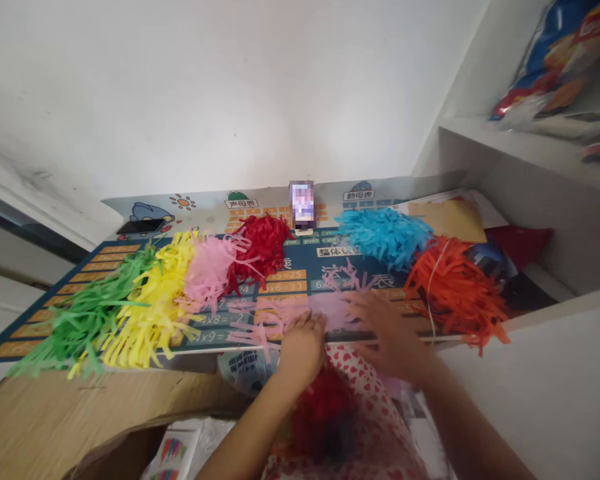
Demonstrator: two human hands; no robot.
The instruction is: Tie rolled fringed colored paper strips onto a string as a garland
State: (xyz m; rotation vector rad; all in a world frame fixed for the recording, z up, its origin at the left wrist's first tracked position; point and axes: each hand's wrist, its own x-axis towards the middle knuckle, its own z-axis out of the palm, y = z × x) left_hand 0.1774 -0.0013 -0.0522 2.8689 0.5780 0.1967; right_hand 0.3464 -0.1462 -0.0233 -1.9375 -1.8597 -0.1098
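Note:
A lilac fringed paper (330, 310) lies spread across the front of the desk, with cut strips at both ends. My left hand (304, 340) presses on its middle near the desk edge, fingers bent close together over it. Over the paper's right part is my right hand (387, 330), blurred by motion, its fingers stretched out and apart. Whether it touches the paper I cannot tell. Paper pompoms surround the sheet: green (95, 307), yellow (155, 303), pink (210, 270) and dark red (260, 250) on the left, blue (387, 233) and orange (455, 287) on the right.
A phone (302, 203) with a lit screen stands against the wall. A dark phone (141, 227) lies at the back left. The desk mat (275, 313) carries printed tables. A shelf (530, 143) with snack bags juts out at right. Below is an open cardboard box (115, 440).

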